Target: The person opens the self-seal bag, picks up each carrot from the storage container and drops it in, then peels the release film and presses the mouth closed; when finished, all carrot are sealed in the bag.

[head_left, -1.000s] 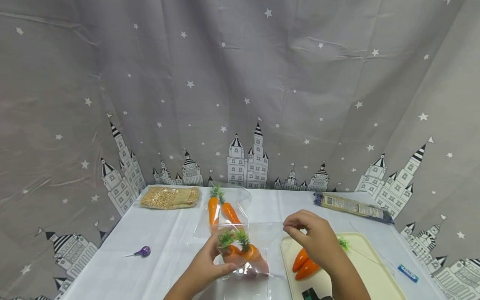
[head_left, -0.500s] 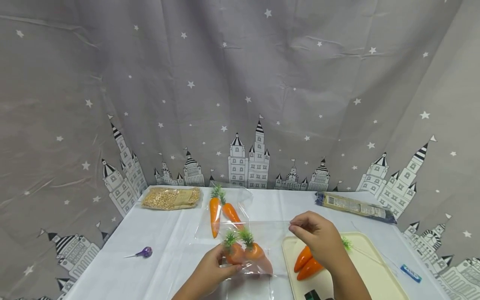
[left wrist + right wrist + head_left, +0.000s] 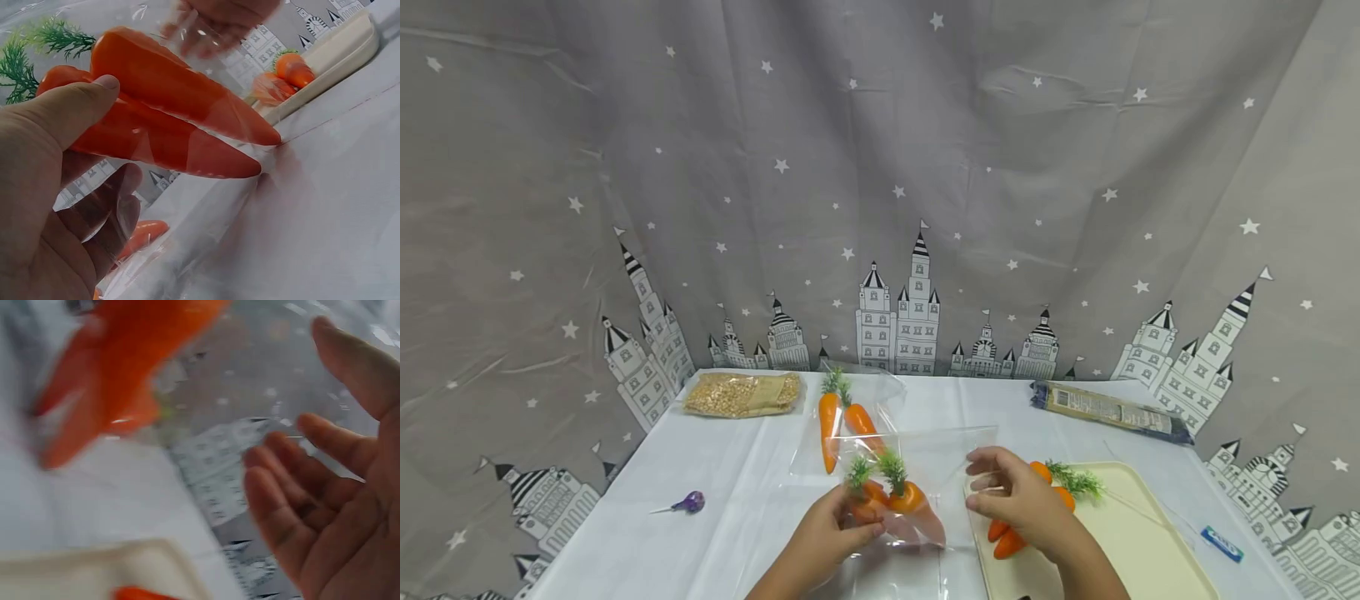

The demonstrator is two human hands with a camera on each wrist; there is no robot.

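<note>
In the head view my left hand (image 3: 820, 533) holds a clear plastic bag (image 3: 951, 450) with two orange, green-topped carrots (image 3: 908, 498) inside. Through the film, the left wrist view has its thumb across the nearer carrot (image 3: 144, 134) and its fingers behind. My right hand (image 3: 1021, 504) is just right of the bag's upper corner, fingers parted and loosely bent, with nothing in its grasp. The right wrist view shows that palm (image 3: 350, 525) facing the bag; whether a fingertip touches the film is unclear. Under the right hand, more carrots (image 3: 1011, 543) lie on a cream tray (image 3: 1123, 525).
Another clear bag with two carrots (image 3: 830, 429) lies behind the held one. A bag of yellow kernels (image 3: 741, 395) is at back left, a long package (image 3: 1108, 411) at back right. A purple lollipop (image 3: 688, 502) lies left, a small blue-green packet (image 3: 1222, 544) right.
My right hand has let go of the bag's top edge, spread its fingers and dropped slightly, exposing more of the tray's carrots. My left hand keeps its hold, nearly unmoved over the last half second.
</note>
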